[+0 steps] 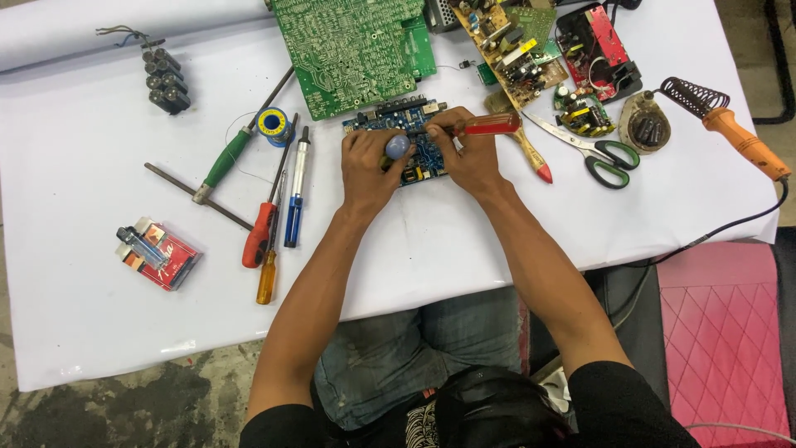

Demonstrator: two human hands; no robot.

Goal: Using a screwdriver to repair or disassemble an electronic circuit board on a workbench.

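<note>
Left hand [371, 163] around blue-capped tool [397, 147], right hand [464, 149] gripping red screwdriver [481, 125], over blue board [406, 137] amid screwdrivers [269, 224], scissors [601, 153].

Under my fingers the small circuit board [414, 141] is blue; the screwdriver handle [491, 124] I hold is clear red. Farther off, a big board [348, 50] — green, lined with pale traces. Right, scissors [609, 158] with green handles — and an orange-handled soldering iron [746, 143]. The table cover [99, 274] is white.
</note>
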